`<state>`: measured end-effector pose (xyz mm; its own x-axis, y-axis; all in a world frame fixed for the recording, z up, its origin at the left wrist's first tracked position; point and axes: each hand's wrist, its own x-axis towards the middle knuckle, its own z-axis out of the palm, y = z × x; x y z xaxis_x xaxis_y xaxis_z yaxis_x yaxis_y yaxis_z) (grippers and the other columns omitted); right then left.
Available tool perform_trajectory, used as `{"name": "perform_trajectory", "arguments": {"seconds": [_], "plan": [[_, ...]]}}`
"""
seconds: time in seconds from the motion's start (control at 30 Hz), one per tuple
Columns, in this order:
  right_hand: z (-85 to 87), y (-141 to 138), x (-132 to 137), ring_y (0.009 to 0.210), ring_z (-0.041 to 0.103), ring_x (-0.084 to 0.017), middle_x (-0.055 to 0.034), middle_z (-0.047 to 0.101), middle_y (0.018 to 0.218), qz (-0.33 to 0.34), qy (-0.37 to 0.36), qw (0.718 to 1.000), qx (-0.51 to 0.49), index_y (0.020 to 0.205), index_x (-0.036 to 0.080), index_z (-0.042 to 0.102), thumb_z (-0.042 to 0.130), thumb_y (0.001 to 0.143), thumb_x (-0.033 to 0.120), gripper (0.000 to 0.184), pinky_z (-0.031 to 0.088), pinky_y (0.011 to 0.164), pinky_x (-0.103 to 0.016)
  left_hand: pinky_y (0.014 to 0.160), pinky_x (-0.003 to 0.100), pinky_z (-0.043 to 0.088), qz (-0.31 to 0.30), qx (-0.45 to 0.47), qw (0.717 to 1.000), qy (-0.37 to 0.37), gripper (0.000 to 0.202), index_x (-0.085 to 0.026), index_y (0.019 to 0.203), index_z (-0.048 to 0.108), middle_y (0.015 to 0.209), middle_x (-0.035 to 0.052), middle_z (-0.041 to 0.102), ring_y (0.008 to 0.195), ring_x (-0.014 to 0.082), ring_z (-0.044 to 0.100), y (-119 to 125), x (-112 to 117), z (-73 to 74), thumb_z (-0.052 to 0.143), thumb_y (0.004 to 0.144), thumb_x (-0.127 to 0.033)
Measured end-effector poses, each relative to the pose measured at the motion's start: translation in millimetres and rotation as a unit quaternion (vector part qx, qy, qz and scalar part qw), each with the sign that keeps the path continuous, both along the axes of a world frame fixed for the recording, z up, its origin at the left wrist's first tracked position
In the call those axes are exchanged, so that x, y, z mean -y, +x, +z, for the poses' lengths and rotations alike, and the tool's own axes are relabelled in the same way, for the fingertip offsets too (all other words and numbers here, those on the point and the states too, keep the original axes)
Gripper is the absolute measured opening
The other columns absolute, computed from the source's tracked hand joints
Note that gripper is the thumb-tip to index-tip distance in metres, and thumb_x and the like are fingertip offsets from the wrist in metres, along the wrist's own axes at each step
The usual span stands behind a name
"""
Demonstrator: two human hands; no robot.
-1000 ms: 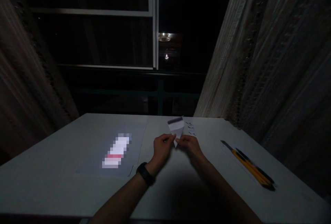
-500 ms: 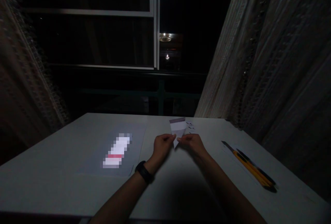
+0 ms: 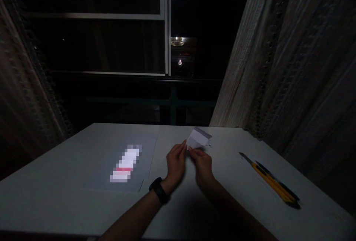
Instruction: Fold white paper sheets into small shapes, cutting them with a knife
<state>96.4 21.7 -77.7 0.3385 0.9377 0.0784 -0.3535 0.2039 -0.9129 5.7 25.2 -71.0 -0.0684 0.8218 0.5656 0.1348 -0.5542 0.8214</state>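
A small folded piece of white paper (image 3: 198, 138) is held up above the far middle of the white table (image 3: 55, 174). My left hand (image 3: 176, 159), with a dark watch (image 3: 159, 190) at its wrist, pinches the paper's lower left corner. Close beside it, my right hand (image 3: 203, 163) grips the bottom edge with thumb and fingers. Creases cross the paper, and its upper edge looks greyer. Small dark marks show on the table just behind its right side, partly hidden by it.
On the left, a pixelated bright screen (image 3: 126, 163) lies on a sheet of paper (image 3: 148, 159). At the right lie a yellow utility knife (image 3: 268, 180) and a dark pen (image 3: 278, 181) on a paper strip. Curtains (image 3: 236, 66) hang at both sides of a dark window.
The folded paper has turned, its lower point swinging left and its top tilting right. Both hands have shifted and closed in together at its lower left end.
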Motion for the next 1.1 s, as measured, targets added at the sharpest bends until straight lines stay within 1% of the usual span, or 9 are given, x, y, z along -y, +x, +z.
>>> {"name": "perform_trajectory", "arguments": {"seconds": [0.1, 0.2, 0.3, 0.4, 0.5, 0.7, 0.83, 1.0, 1.1], "plan": [[-0.8, -1.7, 0.9, 0.068, 0.056, -0.017, -0.0033, 0.064, 0.066, 0.012, 0.0, 1.0, -0.008, 0.062, 0.015, 0.066, 0.076, 0.054, 0.041, 0.028, 0.043, 0.07, -0.03, 0.083, 0.03, 0.045, 0.0, 0.015, 1.0, -0.009, 0.027, -0.019, 0.103, 0.066, 0.099, 0.0063, 0.066, 0.091, 0.0176, 0.06, 0.3, 0.1, 1.5, 0.05, 0.084, -0.029], [0.8, -0.4, 0.5, 0.063, 0.054, -0.016, -0.0017, 0.061, 0.06, 0.01, -0.006, 1.0, -0.011, 0.057, 0.016, 0.063, 0.077, 0.051, 0.042, 0.03, 0.042, 0.065, -0.029, 0.081, 0.029, 0.046, 0.001, 0.024, 0.999, -0.023, 0.026, -0.019, 0.1, 0.068, 0.096, 0.0063, 0.066, 0.089, 0.0177, 0.061, 0.4, -0.1, 2.2, 0.051, 0.083, -0.03], [3.4, 1.0, 1.0, 0.06, 0.052, -0.015, -0.0008, 0.058, 0.057, 0.003, -0.009, 1.0, -0.001, 0.054, 0.016, 0.062, 0.077, 0.05, 0.041, 0.03, 0.041, 0.062, -0.029, 0.081, 0.029, 0.046, 0.004, 0.03, 0.999, -0.024, 0.027, -0.019, 0.103, 0.067, 0.097, 0.0063, 0.066, 0.089, 0.0173, 0.061, 0.3, -0.2, 1.7, 0.05, 0.084, -0.029], [5.0, 0.6, 2.6, 0.059, 0.051, -0.015, -0.0013, 0.059, 0.057, -0.019, -0.017, 1.0, 0.012, 0.053, 0.016, 0.063, 0.077, 0.049, 0.039, 0.028, 0.04, 0.062, -0.029, 0.082, 0.029, 0.046, -0.003, 0.03, 0.999, -0.017, 0.027, -0.019, 0.105, 0.066, 0.099, 0.0064, 0.066, 0.091, 0.0173, 0.06, 0.9, 0.2, 0.8, 0.051, 0.083, -0.028], [4.7, -0.1, 3.5, 0.059, 0.052, -0.015, -0.0021, 0.06, 0.057, -0.042, -0.028, 0.999, 0.008, 0.05, 0.016, 0.062, 0.078, 0.047, 0.036, 0.026, 0.041, 0.062, -0.03, 0.082, 0.029, 0.045, -0.009, 0.032, 0.999, -0.022, 0.026, -0.019, 0.101, 0.067, 0.098, 0.0066, 0.067, 0.09, 0.0177, 0.061, 2.9, 1.0, -0.1, 0.052, 0.082, -0.027], [-1.5, 4.0, -1.7, 0.057, 0.052, -0.016, -0.0007, 0.06, 0.054, -0.061, -0.035, 0.997, -0.011, 0.048, 0.018, 0.058, 0.077, 0.047, 0.029, 0.023, 0.04, 0.059, -0.03, 0.077, 0.029, 0.047, -0.007, 0.044, 0.998, -0.051, 0.026, -0.018, 0.1, 0.068, 0.094, 0.0067, 0.068, 0.085, 0.018, 0.062, 6.2, 0.7, -0.7, 0.054, 0.08, -0.028], [-4.1, 6.9, -4.2, 0.058, 0.053, -0.016, -0.0017, 0.061, 0.055, -0.048, -0.031, 0.998, -0.005, 0.049, 0.017, 0.059, 0.077, 0.047, 0.031, 0.023, 0.041, 0.06, -0.03, 0.076, 0.029, 0.046, -0.004, 0.051, 0.997, -0.059, 0.025, -0.019, 0.098, 0.069, 0.092, 0.0063, 0.069, 0.084, 0.018, 0.062, 4.4, 1.3, 1.3, 0.055, 0.079, -0.029], [-4.4, 12.9, -4.5, 0.064, 0.058, -0.019, -0.0048, 0.067, 0.067, -0.009, -0.014, 1.0, -0.01, 0.062, 0.015, 0.067, 0.078, 0.047, 0.029, 0.024, 0.043, 0.063, -0.032, 0.075, 0.029, 0.046, -0.013, 0.045, 0.997, -0.055, 0.024, -0.019, 0.097, 0.069, 0.091, 0.0059, 0.069, 0.082, 0.0181, 0.063, 4.2, 3.5, 2.3, 0.056, 0.079, -0.029], [-3.0, 18.0, -3.9, 0.068, 0.059, -0.02, -0.0054, 0.068, 0.071, 0.01, -0.015, 1.0, -0.008, 0.065, 0.014, 0.068, 0.078, 0.048, 0.03, 0.025, 0.044, 0.065, -0.032, 0.075, 0.029, 0.046, -0.015, 0.037, 0.998, -0.058, 0.025, -0.019, 0.097, 0.069, 0.091, 0.006, 0.069, 0.083, 0.0183, 0.062, 5.4, 4.0, 2.1, 0.055, 0.079, -0.029]]}}
